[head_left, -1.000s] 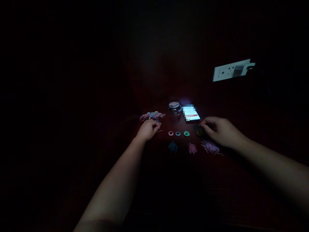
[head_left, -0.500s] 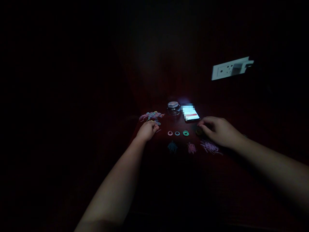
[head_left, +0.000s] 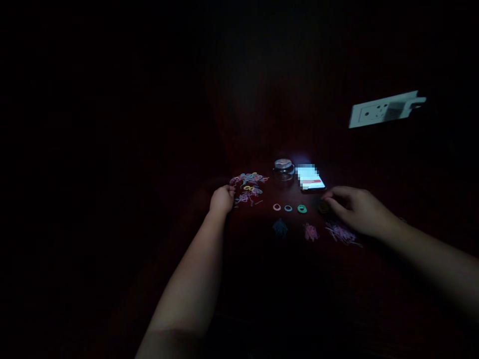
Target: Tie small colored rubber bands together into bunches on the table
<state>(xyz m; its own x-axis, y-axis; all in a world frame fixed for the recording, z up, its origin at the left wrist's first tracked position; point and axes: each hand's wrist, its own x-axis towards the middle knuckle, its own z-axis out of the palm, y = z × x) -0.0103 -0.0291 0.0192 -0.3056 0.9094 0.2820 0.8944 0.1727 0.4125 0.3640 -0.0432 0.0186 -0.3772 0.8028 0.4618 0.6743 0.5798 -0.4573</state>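
Evidently, small coloured bands are laid out in loose groups on a dark worktop under poor light. At far left, the left hand is placed beside a mixed pile of bands; its fingers are bent, and whether anything is gripped cannot be told. Yellow loops and a small purple heap are noted just in front of the pile. Further right, a pink ring, a blue ring and a green ring are set in a row, backed by a lidded jar and a lit phone. Nearer the wearer, a dark bluish bundle, a pink bundle and a purple bundle are spaced out. A dim yellowish ring is partly shadowed by the right hand, whose thumb and forefinger are drawn close together; any grip cannot be confirmed. At far right, a white socket plate is mounted.
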